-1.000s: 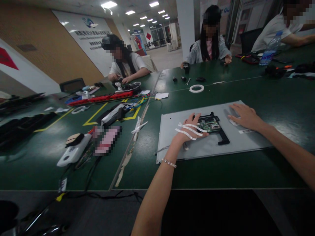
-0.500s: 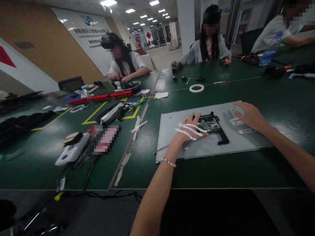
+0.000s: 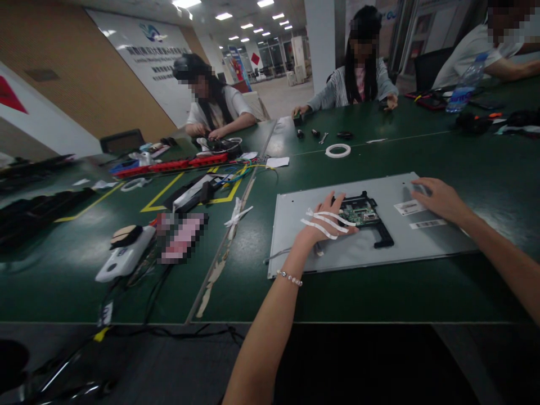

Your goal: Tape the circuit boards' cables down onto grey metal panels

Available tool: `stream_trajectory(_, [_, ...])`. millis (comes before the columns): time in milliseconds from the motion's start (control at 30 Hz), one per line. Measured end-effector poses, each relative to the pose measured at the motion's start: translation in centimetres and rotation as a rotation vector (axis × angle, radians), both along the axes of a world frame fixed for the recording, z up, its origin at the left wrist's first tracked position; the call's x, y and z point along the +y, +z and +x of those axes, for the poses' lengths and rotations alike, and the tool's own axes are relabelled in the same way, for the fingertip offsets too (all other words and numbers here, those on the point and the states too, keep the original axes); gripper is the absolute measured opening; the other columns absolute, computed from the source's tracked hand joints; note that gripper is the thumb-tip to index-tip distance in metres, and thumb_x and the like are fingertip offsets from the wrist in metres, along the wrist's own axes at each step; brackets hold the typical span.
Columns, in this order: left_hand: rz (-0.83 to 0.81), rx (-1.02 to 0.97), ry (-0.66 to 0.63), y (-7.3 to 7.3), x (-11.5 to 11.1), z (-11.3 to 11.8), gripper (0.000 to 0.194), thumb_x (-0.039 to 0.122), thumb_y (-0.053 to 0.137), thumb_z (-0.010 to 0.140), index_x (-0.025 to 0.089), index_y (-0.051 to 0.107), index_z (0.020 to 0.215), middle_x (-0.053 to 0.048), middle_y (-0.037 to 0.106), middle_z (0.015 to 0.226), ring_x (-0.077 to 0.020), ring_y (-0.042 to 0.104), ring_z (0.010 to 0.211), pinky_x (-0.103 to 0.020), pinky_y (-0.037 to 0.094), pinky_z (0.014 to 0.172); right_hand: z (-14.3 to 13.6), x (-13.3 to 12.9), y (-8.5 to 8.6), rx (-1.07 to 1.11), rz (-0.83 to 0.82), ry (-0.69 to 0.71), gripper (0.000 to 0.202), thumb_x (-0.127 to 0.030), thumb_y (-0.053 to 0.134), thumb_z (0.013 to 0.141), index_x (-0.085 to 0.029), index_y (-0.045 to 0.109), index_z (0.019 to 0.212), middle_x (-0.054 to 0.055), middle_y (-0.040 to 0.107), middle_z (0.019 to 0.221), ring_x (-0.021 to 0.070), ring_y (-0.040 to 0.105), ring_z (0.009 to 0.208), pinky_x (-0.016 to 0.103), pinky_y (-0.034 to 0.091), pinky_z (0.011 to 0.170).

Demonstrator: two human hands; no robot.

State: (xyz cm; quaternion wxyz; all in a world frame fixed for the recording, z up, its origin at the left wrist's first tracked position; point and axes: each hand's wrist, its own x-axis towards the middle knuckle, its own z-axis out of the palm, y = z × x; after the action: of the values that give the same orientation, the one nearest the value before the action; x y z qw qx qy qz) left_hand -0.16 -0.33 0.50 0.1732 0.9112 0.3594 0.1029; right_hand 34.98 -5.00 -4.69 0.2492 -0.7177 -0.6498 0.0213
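Observation:
A flat grey metal panel (image 3: 291, 222), which looks like the back of a display, lies on the green table in front of me. On its middle sits a black plastic frame (image 3: 383, 232) around a green circuit board (image 3: 358, 215). My left hand (image 3: 324, 220) lies with fingers spread over the left side of that frame, covering part of it. White strips of tape (image 3: 327, 218) run across the back of this hand. Over the panel's right end is my right hand (image 3: 442, 198), fingers apart and gripping nothing, near two paper labels (image 3: 411, 207). Whether its fingertips touch the panel I cannot tell.
A tape roll (image 3: 338, 150) and a small wrench (image 3: 323, 138) lie beyond the panel. To the left are a phone (image 3: 184, 239), a white device (image 3: 126, 256), cables and a red power strip (image 3: 169, 167). Several people sit around the table.
My right hand has shifted slightly to the right, away from the frame, uncovering more of the labels. My left hand stays on the frame.

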Motion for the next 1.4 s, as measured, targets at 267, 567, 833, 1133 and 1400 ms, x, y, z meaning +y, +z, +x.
stream_trajectory(267, [-0.030, -0.007, 0.006, 0.2, 0.0, 0.0, 0.103, 0.067, 0.063, 0.066, 0.024, 0.016, 0.147, -0.015, 0.011, 0.155, -0.0380, 0.019, 0.140, -0.056, 0.022, 0.111, -0.4, -0.1, 0.1, -0.012, -0.003, 0.002, 0.058, -0.050, 0.042, 0.083, -0.011, 0.058, 0.123, 0.015, 0.052, 0.128, 0.0291, 0.047, 0.118, 0.040, 0.037, 0.103])
stream_trajectory(567, [-0.016, 0.008, 0.013, 0.1, 0.0, 0.1, 0.104, 0.067, 0.062, 0.067, 0.021, 0.014, 0.147, -0.017, 0.011, 0.155, -0.0373, 0.020, 0.140, -0.055, 0.021, 0.111, -0.5, 0.5, -0.7, -0.088, 0.036, 0.097, 0.052, -0.047, 0.042, 0.085, -0.013, 0.058, 0.120, 0.014, 0.055, 0.123, 0.0275, 0.048, 0.117, 0.040, 0.036, 0.104])
stream_trajectory(833, [0.065, 0.006, -0.013, 0.6, -0.4, 0.4, 0.099, 0.065, 0.062, 0.069, 0.022, 0.019, 0.146, -0.014, 0.014, 0.155, -0.0364, 0.017, 0.141, -0.055, 0.020, 0.112, -2.2, -0.2, 1.0, -0.084, 0.130, 0.117, 0.047, -0.044, 0.041, 0.088, -0.013, 0.060, 0.118, 0.014, 0.056, 0.123, 0.0271, 0.050, 0.116, 0.042, 0.038, 0.103])
stream_trajectory(1133, [0.258, 0.011, 0.074, 0.3, -0.4, 1.3, 0.066, 0.045, 0.049, 0.086, 0.020, 0.027, 0.143, -0.012, 0.019, 0.154, -0.0282, 0.007, 0.144, -0.050, 0.016, 0.113, -11.8, -1.8, 6.7, 0.258, 0.211, 0.254, 0.029, -0.045, 0.045, 0.090, -0.031, 0.066, 0.102, 0.001, 0.064, 0.106, 0.0210, 0.061, 0.092, 0.038, 0.053, 0.073])
stream_trajectory(1400, [0.253, 0.044, 0.091, -0.6, 0.2, 1.1, 0.069, 0.043, 0.051, 0.085, 0.020, 0.024, 0.144, -0.011, 0.019, 0.154, -0.0290, 0.010, 0.143, -0.051, 0.018, 0.112, -17.7, -0.4, 7.2, 0.302, 0.069, 0.503, 0.029, -0.049, 0.048, 0.088, -0.028, 0.068, 0.086, 0.001, 0.065, 0.091, 0.0176, 0.060, 0.079, 0.036, 0.050, 0.068])
